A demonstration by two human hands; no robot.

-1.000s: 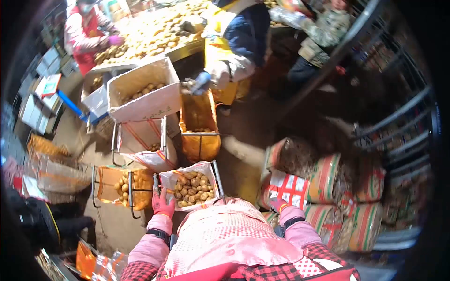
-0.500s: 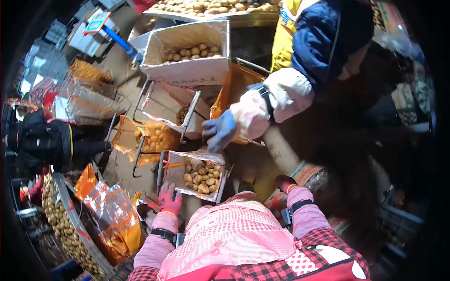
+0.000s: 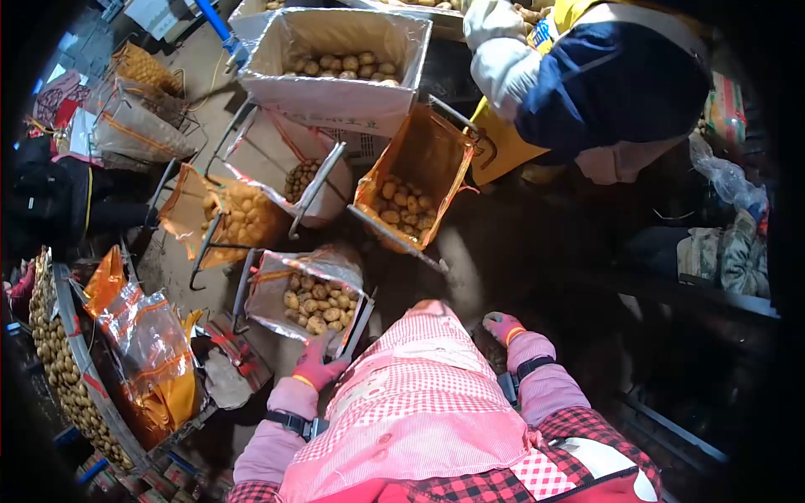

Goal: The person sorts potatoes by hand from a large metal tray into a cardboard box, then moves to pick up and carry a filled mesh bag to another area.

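My left hand (image 3: 319, 361), in a pink glove, is at the near rim of a plastic-lined bag (image 3: 267, 312) held in a metal frame. Its fingers are apart, with the fingertips right by the rim. Inside the bag lies a heap of potatoes (image 3: 317, 303). My right hand (image 3: 503, 328), also gloved in pink, hangs low at my right side, away from the bags. Its fingers are loosely extended and nothing shows in them.
Beyond are an orange bag (image 3: 453, 153) of potatoes on a metal stand, an orange mesh bag (image 3: 243, 220), and a white box (image 3: 335, 102) with potatoes. A co-worker (image 3: 608, 84) bends at the upper right. Potatoes fill a long trough (image 3: 71, 369) at left.
My view has turned right, shifting the bags leftward. My left hand has moved from the bag's left corner along its near rim. The co-worker's blue-gloved hand has withdrawn from above the bags.
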